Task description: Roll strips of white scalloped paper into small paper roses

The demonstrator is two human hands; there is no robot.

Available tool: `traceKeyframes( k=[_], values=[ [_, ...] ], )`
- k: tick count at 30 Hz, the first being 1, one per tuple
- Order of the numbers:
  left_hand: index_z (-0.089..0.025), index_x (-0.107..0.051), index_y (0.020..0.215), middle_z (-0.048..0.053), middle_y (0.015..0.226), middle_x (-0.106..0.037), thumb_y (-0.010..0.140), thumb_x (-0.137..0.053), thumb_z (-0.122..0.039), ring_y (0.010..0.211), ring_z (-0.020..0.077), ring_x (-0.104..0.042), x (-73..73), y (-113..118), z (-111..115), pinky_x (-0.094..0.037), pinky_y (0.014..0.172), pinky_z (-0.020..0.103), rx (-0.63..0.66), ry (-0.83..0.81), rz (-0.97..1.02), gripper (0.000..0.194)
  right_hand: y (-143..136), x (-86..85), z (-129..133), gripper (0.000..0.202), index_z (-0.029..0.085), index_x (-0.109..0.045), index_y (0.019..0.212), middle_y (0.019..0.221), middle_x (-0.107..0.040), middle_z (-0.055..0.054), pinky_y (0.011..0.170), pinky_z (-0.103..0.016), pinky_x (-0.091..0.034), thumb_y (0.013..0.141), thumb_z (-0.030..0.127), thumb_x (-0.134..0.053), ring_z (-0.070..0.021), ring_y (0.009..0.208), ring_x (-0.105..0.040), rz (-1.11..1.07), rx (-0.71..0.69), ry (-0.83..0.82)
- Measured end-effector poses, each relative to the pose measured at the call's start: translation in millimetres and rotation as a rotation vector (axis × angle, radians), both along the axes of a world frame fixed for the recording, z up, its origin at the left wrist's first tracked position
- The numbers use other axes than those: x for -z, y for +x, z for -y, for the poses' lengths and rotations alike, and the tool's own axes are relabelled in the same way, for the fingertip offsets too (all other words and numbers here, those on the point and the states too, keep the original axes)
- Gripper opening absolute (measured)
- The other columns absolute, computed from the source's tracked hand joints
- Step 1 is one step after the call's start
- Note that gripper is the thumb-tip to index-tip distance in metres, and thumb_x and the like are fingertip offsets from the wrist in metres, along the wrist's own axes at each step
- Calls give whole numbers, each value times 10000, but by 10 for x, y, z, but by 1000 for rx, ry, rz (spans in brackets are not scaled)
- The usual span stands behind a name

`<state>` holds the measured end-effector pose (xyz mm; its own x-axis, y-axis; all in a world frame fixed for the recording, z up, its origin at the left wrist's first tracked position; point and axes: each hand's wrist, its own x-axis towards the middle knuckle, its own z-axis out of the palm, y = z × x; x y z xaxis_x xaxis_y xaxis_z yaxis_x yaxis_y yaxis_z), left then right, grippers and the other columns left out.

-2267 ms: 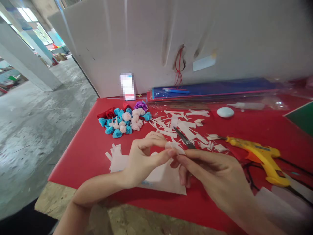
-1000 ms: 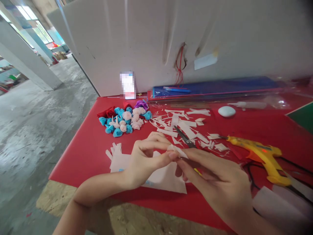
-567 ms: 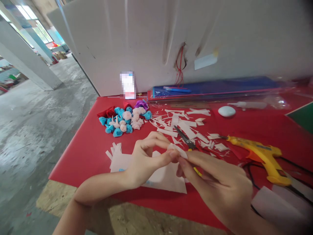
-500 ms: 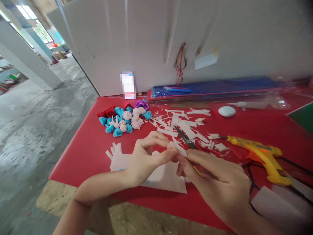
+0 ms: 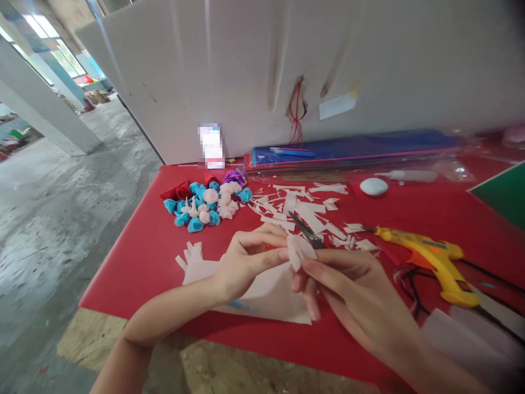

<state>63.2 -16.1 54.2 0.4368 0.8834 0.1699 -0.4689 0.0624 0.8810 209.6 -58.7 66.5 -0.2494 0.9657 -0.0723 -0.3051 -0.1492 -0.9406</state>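
A small folded piece of pale pink paper (image 5: 301, 251) is held up over the table, between my two hands. My left hand (image 5: 250, 260) pinches its left edge between thumb and fingers. From the other side, my right hand (image 5: 348, 284) grips it between thumb and forefinger, its lower fingers curled beneath. Under my hands lies a larger pale pink sheet (image 5: 270, 298), partly covered by my left wrist. Just beyond the folded piece rests a pair of scissors (image 5: 305, 230), blades pointing away to the left, handles hidden behind my hands.
Blue, pink, red and purple paper roses (image 5: 205, 202) are heaped at the left. Paper scraps (image 5: 311, 213) spread across the middle. A yellow glue gun (image 5: 430, 254) with a black cord lies right, near a white egg-shaped object (image 5: 373, 186). A lit phone (image 5: 211, 146) leans on the board behind.
The paper piece has been turned and opened out, showing more of its folded face. My left fingertips have shifted to its left edge. The view has moved slightly.
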Motion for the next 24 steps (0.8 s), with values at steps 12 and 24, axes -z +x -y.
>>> traceKeyframes(
  k=[12, 24],
  values=[
    [-267, -743, 710, -21, 636, -556, 696, -754, -276, 691, 89, -490, -31, -11, -4, -417, 717, 249, -68, 142, -46, 20, -29, -88, -33, 147, 197, -718, 646, 515, -635, 10, 377, -136, -441, 746, 302, -692, -69, 394, -562, -63, -79, -43],
    [-215, -691, 637, -17, 682, -516, 682, -752, -256, 649, 92, -492, -42, -11, 57, -433, 654, 269, -221, 237, -152, 87, -67, -136, 5, 245, 203, -626, 586, 469, -591, 21, 388, -162, -451, 822, 223, -566, -97, 407, -552, 490, 180, 455]
  ],
)
